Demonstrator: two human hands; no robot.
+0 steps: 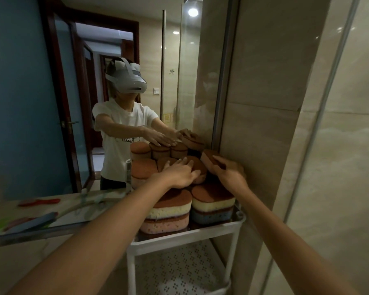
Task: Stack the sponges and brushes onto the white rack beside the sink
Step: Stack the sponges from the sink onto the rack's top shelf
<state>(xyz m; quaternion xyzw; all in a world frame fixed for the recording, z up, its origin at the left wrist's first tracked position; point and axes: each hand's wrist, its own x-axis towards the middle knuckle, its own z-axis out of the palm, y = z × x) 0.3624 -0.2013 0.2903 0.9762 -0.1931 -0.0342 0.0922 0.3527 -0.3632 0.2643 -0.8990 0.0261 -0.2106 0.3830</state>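
I see the person at the white plastic rack [185, 236], which stands between the table [9, 211] and the beige tiled wall [264, 145]. Both arms reach out over its top tier.

The left hand [179, 174] lies palm down with its fingers straight and spread, pressing on the round brown-topped sponge [202, 167] in the middle of the tier. The fingertips point away towards the mirror [30, 103] and a little to the right. That sponge lies flat, scouring face up, directly under the fingers.

The right hand [228, 173] is just beside the left, at the back right corner close to the wall. Its fingers are curled round a tilted brown-faced sponge [209, 156]. This one is tipped up on edge, with its brown face turned up and to the left. The hand covers its near end, so I cannot tell which way its length runs.

Nearer to me, at the front of the tier, two stacks sit pressed side by side: the cream-and-pink sponge stack [168, 211] and the cream-and-blue sponge stack [212, 207]. Each is two sponges high and lies flat, brown faces up, long axes running left to right. Another brown-topped pile [142, 169] sits at the back left by the rack's post.

Below is the perforated white lower shelf [179, 267]. On the table lies a red-handled tool [38, 202] among other things too blurred to name.
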